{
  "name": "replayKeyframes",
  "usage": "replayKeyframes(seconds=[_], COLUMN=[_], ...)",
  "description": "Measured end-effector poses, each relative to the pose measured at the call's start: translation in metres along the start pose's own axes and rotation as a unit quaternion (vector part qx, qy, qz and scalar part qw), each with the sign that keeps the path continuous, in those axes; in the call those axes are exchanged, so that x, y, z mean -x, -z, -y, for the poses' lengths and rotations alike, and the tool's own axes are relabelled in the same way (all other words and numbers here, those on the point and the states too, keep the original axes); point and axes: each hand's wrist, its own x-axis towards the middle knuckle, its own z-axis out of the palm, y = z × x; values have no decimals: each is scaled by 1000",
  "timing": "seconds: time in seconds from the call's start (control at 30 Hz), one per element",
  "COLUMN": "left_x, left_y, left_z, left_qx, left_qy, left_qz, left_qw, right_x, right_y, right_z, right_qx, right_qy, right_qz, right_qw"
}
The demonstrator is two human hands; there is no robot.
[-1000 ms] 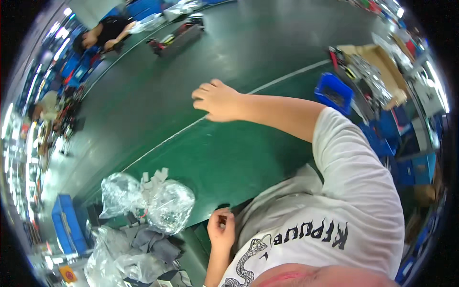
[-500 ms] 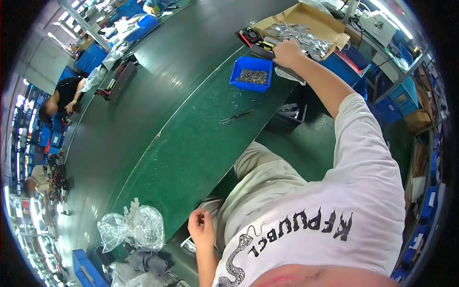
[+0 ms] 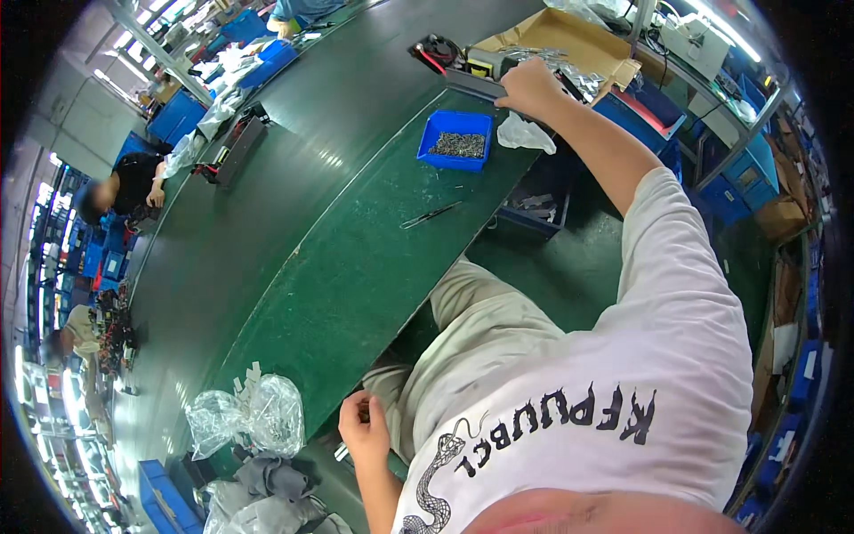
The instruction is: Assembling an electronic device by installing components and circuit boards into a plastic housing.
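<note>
My right hand [image 3: 531,92] reaches to the far right of the table, its fingers closed on the near end of a long grey metal housing [image 3: 473,84]. Red and black wires and a yellow-wrapped part sit inside that housing. Just nearer lies a blue bin [image 3: 455,160] of small metal pieces, with a crumpled white plastic bag [image 3: 525,133] beside it. My left hand [image 3: 363,425] is over my lap at the table's near edge, fingers curled. Whatever it may hold is hidden.
Tweezers [image 3: 431,214] lie on the green table [image 3: 329,276]. A cardboard box [image 3: 605,44] of silvery parts stands at the far right. Clear plastic bags [image 3: 271,414] lie at the near left. Across the belt, a person [image 3: 133,191] works near a similar housing [image 3: 233,151].
My right hand has pushed the housing leftward and away, off the cardboard box's front. The white plastic bag now shows more fully. My left hand has shifted slightly left and stays curled.
</note>
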Motion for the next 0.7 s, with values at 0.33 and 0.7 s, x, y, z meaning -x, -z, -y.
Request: replayKeyframes(seconds=[0.33,0.7], left_x=[-66,-36], left_y=[1,0], left_z=[-14,19], left_qx=[541,547], left_qy=[66,109], left_qz=[-24,-91], left_qw=[838,825], right_x=[52,96], right_y=[126,95], right_z=[139,301], right_qx=[-41,-274], right_qy=[374,608], right_qz=[-181,-177], right_qw=[908,724])
